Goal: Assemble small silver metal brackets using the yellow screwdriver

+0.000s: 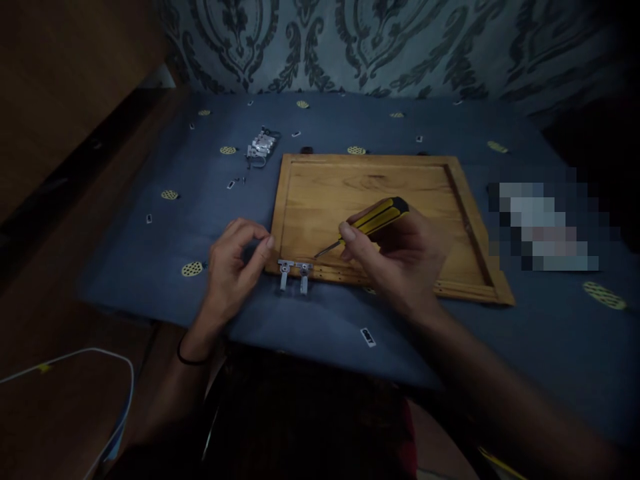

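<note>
My right hand [400,257] grips a yellow-and-black screwdriver [375,219], its thin shaft slanting down to the left above a framed wooden panel [345,200]. Two metal hinges [304,270] sit side by side on the panel's near edge at the left, their arms jutting toward me. The screwdriver's tip is close to the right-hand hinge; whether it touches the wood I cannot tell. Beside the panel's near left corner is my left hand [235,267], thumb and forefinger pinched together. Anything between those fingertips is too small to make out.
The panel lies on a bed-like surface with a blue patterned cloth [165,260]. Beyond its left corner is a pile of more metal hinges [263,145], with small bits nearby. At the right is a blurred-out item [545,227]. A white cable [131,373] loops at lower left.
</note>
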`<action>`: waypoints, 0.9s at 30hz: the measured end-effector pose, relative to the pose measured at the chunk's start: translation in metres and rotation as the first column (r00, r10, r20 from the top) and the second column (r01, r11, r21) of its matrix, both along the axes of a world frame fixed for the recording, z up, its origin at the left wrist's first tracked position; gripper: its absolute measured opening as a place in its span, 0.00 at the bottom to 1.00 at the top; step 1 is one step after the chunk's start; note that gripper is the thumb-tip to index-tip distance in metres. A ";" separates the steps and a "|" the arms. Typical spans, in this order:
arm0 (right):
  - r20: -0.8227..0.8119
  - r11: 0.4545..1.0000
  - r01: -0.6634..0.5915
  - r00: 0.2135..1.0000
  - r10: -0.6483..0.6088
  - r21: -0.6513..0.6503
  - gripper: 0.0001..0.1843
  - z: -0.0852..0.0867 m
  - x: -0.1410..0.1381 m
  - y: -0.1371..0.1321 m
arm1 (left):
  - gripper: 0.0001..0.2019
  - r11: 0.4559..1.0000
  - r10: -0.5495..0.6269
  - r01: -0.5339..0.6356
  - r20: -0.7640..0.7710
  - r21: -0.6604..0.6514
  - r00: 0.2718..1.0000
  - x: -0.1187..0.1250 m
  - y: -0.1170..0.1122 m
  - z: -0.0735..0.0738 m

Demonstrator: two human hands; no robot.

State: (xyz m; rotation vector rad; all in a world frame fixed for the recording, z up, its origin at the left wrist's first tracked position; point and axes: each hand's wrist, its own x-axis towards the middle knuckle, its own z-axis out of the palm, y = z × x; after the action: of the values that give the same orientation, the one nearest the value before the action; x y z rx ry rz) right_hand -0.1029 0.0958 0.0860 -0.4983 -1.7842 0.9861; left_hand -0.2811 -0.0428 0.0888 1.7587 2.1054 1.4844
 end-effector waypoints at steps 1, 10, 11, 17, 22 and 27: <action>-0.008 1.000 0.004 1.000 -0.004 0.015 0.10 -0.002 -0.001 0.002 | 0.09 1.000 0.024 -0.024 0.007 0.011 1.000 0.000 0.000 0.000; 0.042 0.993 0.038 0.998 -0.043 0.115 0.11 -0.005 -0.001 0.003 | 0.10 0.999 0.051 -0.050 -0.030 0.019 0.998 -0.001 0.003 -0.005; 0.054 0.989 0.040 0.997 -0.048 0.141 0.12 -0.004 -0.001 0.002 | 0.10 0.999 0.050 -0.049 -0.036 0.018 0.998 -0.001 0.004 -0.006; 0.016 0.936 0.068 0.997 -0.078 0.347 0.18 -0.002 -0.004 0.002 | 0.10 0.996 0.091 -0.090 -0.047 0.028 0.995 -0.004 0.006 -0.010; 0.070 0.942 0.068 0.993 -0.096 0.327 0.17 -0.005 -0.005 0.006 | 0.11 0.994 0.105 -0.104 -0.009 0.028 0.994 -0.002 0.006 -0.010; 0.045 0.955 0.094 0.993 -0.111 0.282 0.16 -0.009 -0.004 0.009 | 0.13 0.997 0.070 -0.072 0.202 0.003 0.977 -0.012 0.007 -0.007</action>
State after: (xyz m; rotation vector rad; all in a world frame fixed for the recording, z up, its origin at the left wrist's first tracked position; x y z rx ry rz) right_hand -0.1067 0.1051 0.0766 -0.4401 -1.8945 0.6395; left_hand -0.2936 -0.0356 0.0816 1.4774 2.0816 1.6169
